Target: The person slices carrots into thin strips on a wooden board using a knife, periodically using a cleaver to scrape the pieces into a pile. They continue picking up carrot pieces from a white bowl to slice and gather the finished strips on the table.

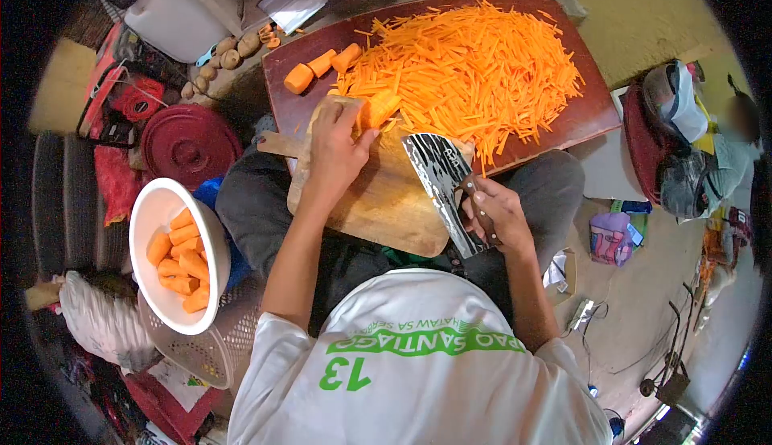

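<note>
My left hand (pixel 339 135) presses a peeled carrot (pixel 378 110) down at the far edge of the wooden cutting board (pixel 394 216), its fingers closed around the near end. In my right hand (pixel 498 213) is the handle of a cleaver (pixel 437 181). Its broad blade, patterned dark and white, slants over the board's right side, apart from the carrot. Beyond the board, a large heap of carrot strips (pixel 482 71) covers much of a dark red tabletop (pixel 293 47). Several carrot chunks (pixel 322 63) lie left of the heap.
On the left, a white bowl (pixel 221 284) of peeled carrot pieces stands over a perforated basket (pixel 233 348). Near it are a dark red lid (pixel 190 146) and several potatoes (pixel 231 59). To the right, a purple bag (pixel 611 238) and cables lie on the floor.
</note>
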